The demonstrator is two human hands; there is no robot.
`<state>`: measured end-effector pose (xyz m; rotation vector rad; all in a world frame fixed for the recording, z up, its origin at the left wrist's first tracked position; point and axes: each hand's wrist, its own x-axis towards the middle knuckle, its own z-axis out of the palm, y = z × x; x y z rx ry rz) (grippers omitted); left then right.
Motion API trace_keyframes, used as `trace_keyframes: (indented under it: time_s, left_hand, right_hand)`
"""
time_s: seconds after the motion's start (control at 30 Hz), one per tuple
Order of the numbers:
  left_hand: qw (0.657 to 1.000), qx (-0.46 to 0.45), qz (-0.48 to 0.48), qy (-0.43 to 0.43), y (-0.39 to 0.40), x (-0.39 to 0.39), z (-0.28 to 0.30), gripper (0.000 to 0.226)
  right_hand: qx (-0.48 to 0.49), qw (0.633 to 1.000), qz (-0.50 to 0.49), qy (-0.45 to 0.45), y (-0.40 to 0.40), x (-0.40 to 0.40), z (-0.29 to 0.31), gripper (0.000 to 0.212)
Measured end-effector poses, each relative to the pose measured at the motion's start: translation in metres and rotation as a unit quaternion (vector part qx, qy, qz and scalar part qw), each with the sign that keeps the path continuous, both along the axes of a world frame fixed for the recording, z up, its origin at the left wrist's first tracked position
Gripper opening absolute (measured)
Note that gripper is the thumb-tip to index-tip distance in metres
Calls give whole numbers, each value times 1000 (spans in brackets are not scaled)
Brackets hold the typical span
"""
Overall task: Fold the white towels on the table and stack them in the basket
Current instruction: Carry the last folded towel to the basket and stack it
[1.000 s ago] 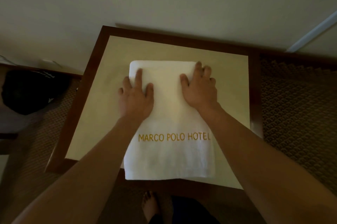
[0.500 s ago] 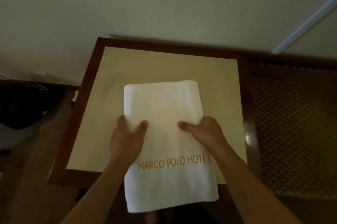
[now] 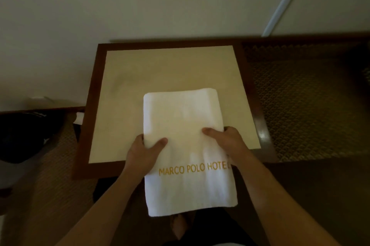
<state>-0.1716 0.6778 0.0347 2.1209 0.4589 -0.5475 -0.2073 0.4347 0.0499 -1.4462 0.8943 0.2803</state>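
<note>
Two hands, left hand (image 3: 144, 148) and right hand (image 3: 226, 139), pinching soft, limp white towel (image 3: 184, 117) at mid side edges; likely light, sagging off table (image 3: 124, 89).

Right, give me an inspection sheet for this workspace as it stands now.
Surface: table with beige top and dark wooden frame.
Job's things: one folded white towel lettered MARCO POLO HOTEL, far part on the table, near end past the near edge; basket not in view.
Clutter: nothing seen on the tabletop.
Hands: left hand and right hand each grip a side edge of the towel, thumbs on top.
Cables: nothing seen.
Surroundings: plain wall, patterned carpet, dark object on the left.
</note>
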Motion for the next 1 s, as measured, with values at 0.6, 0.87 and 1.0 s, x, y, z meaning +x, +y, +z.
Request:
trace_keyframes:
  time_s: [0.6, 0.87, 1.0]
  left_hand:
    - [968, -185, -154, -65, -164, -77, 48, 47]
    - [934, -212, -276, -84, -341, -176, 66, 55]
    - [904, -248, -342, -65, -443, -245, 69, 42]
  right_hand:
    - [-29, 962, -225, -151, -124, -175, 30, 26]
    - [-89, 933, -307, -163, -263, -320, 44, 37]
    - [-112, 902, -386, -159, -330, -409, 52, 26]
